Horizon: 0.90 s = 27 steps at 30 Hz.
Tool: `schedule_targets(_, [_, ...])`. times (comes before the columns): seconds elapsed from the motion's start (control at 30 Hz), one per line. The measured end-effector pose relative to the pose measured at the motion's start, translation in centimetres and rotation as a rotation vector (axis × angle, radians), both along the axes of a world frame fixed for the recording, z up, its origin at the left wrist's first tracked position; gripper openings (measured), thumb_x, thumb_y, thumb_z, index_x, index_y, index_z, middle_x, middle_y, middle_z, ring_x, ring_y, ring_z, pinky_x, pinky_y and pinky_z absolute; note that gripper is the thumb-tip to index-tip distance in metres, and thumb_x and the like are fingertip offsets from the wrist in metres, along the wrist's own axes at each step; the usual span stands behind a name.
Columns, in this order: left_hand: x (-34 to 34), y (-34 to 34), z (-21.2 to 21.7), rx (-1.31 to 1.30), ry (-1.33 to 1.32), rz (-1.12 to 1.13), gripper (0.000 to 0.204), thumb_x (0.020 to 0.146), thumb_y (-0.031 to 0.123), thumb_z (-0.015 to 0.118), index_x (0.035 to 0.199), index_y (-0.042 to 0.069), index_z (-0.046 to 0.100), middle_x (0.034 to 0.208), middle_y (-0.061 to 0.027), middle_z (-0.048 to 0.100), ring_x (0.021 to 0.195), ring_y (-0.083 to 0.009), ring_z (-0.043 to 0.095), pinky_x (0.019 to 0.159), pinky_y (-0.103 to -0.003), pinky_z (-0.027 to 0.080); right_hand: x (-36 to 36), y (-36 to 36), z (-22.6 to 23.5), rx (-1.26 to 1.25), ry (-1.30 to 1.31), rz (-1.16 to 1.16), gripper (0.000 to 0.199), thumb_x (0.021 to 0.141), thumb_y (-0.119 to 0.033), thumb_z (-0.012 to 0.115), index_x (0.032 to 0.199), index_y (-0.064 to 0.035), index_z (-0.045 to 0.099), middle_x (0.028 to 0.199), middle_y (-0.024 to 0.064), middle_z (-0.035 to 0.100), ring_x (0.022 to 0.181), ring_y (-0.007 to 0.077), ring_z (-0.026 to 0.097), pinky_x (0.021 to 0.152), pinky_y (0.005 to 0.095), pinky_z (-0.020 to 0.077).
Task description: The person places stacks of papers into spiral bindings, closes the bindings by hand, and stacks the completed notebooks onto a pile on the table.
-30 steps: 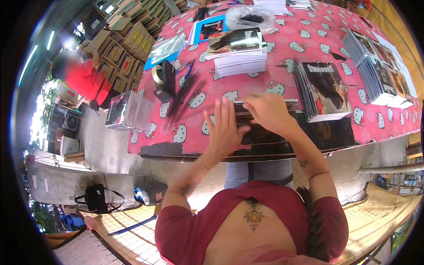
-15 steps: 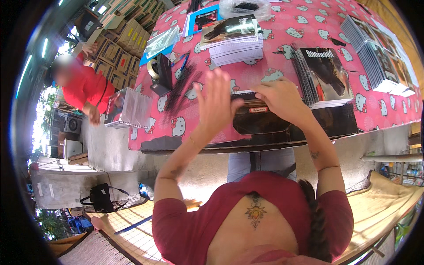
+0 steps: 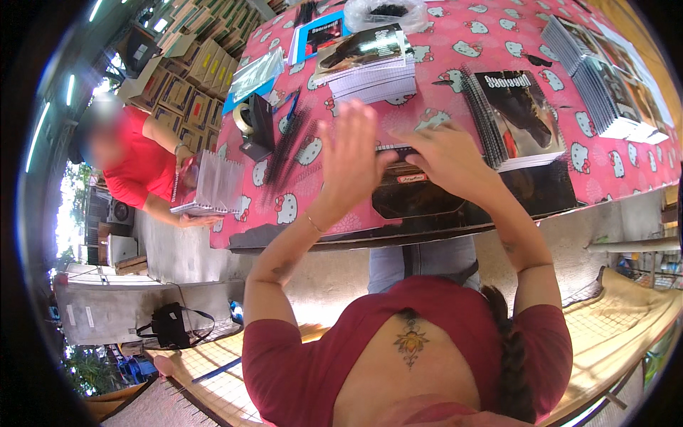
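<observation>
Black notebook (image 3: 420,192) under right hand (image 3: 445,153)

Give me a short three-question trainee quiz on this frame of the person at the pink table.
1. True or false: the right hand rests on the dark notebook at the near table edge.
2. What is the left hand doing? A) gripping the tape dispenser B) raised, open, fingers spread, holding nothing C) flat on the table
3. Fill in: the stack of notebooks just right of the hands is bound with black ___ along its left edge.

Key:
1. True.
2. B. The tape dispenser stands untouched further left on the pink tablecloth.
3. Spiral wire.
</observation>
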<state>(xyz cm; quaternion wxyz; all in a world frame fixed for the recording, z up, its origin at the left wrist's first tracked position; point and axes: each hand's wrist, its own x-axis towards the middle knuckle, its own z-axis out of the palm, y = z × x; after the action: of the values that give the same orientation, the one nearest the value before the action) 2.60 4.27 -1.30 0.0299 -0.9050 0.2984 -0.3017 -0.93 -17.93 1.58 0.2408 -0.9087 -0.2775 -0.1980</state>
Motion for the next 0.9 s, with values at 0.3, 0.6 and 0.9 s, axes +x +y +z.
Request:
schedule_targets(0.3, [-1.5, -1.1, -1.2, 0.107, 0.082, -0.194, 0.078, 0.096, 0.054, 0.055, 0.151, 0.0, 0.041, 0.159, -0.0222, 0.038, 0.151, -0.036, 0.032, 0.119, -0.062, 0.016, 0.2, -4.0, -8.3, 1.001, 0.559, 0.084, 0.033, 0.088, -0.006, 0.079, 0.119, -0.0024, 0.068, 0.108, 0.0052, 0.072, 0.1, 0.0107, 0.064, 0.088, 0.0278, 0.0507])
schedule_targets(0.6, [-3.7, -0.4, -3.3, 0.191, 0.055, -0.308, 0.082, 0.09, 0.056, 0.061, 0.148, 0.001, 0.042, 0.153, -0.0203, 0.044, 0.145, -0.0326, 0.039, 0.114, -0.059, 0.03, -0.2, -1.2, -7.9, 1.065, 0.504, 0.116, 0.022, 0.09, -0.009, 0.077, 0.109, -0.0002, 0.073, 0.093, 0.0019, 0.073, 0.084, 0.0061, 0.062, 0.076, 0.0254, 0.051])
schedule_targets(0.9, [-3.1, -3.4, 1.6, 0.302, 0.22, -0.077, 0.091, 0.083, 0.057, 0.069, 0.147, 0.0, 0.04, 0.151, -0.0209, 0.046, 0.142, -0.0343, 0.042, 0.109, -0.059, 0.035, -0.1, -2.5, -8.3, 0.914, 0.599, 0.263, 0.024, 0.097, -0.01, 0.068, 0.118, -0.0002, 0.07, 0.096, -0.0008, 0.071, 0.087, 0.0058, 0.058, 0.077, 0.0262, 0.0501])
